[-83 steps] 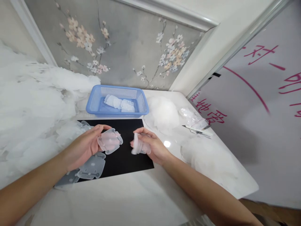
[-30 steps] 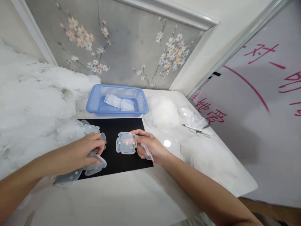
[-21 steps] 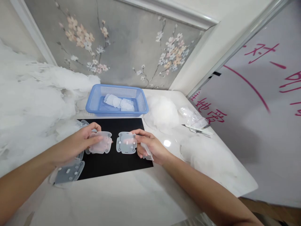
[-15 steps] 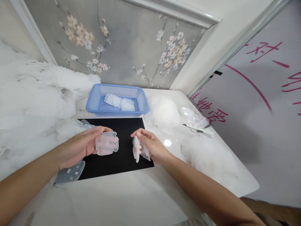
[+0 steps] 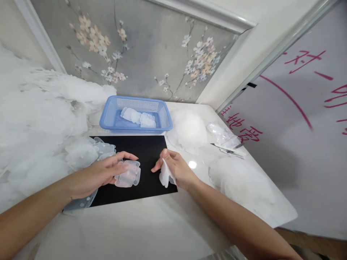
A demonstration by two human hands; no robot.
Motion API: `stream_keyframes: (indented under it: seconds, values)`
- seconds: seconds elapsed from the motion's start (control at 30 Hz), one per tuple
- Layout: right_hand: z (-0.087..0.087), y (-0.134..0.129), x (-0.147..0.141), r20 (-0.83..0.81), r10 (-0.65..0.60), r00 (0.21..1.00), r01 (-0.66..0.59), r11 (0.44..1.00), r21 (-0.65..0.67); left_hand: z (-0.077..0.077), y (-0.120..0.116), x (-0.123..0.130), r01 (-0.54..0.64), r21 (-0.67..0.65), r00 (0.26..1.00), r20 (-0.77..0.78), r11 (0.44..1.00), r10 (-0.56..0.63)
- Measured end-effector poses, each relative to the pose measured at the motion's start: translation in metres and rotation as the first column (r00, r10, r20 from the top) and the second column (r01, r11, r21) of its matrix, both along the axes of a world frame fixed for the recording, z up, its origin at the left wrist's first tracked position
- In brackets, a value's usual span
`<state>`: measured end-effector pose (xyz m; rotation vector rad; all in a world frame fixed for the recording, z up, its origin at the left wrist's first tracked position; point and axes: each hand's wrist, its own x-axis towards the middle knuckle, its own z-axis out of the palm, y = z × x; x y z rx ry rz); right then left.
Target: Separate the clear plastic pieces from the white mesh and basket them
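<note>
Lying in blue basket (image 5: pixel 162 117): translucent pieces (image 5: pixel 138 117)

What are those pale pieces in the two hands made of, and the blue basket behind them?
The piece in the left hand, a cover, looks like frosted, translucent plastic or silicone: fingers show through. The right hand holds similar pieces. The basket looks like rigid moulded plastic with perforated walls.

My left hand (image 5: pixel 108 172) and right hand (image 5: pixel 176 170) are both bare: no gloves, no rings that I can see on the fingers in view. Both my forearms are uncovered the whole way to the bottom edge of the picture, with no sleeve or cuff showing. I see no watch or band on either wrist. My fingernails look short and unpainted.
</note>
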<state>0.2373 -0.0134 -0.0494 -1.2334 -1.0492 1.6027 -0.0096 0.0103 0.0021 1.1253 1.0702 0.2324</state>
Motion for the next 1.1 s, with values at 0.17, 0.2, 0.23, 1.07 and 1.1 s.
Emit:
stream_keyframes:
  seconds: [0.17, 0.2, 0.23, 1.07, 1.1]
  values:
    - [-0.002, 0.002, 0.0, -0.062, 0.001, 0.998, -0.007, 0.994, -0.108, -0.004, -0.002, 0.002, 0.068, 0.011, 0.997, 0.029, 0.998, -0.068]
    - [-0.001, 0.002, 0.0, -0.073, 0.019, 0.997, -0.027, 0.994, -0.11, -0.003, -0.003, 0.002, 0.075, 0.012, 0.997, 0.028, 0.997, -0.076]
    - [0.0, 0.002, 0.0, -0.085, 0.032, 0.996, -0.042, 0.993, -0.114, -0.003, -0.003, 0.002, 0.08, 0.012, 0.997, 0.023, 0.997, -0.08]
    - [0.01, 0.004, 0.007, -0.112, 0.086, 0.99, -0.099, 0.988, -0.118, -0.007, 0.005, -0.002, -0.079, -0.012, 0.996, 0.029, 0.997, 0.079]
    - [0.016, 0.005, 0.005, -0.08, 0.093, 0.992, -0.097, 0.994, -0.05, -0.007, 0.005, -0.001, -0.102, -0.049, 0.993, 0.058, 0.994, 0.105]
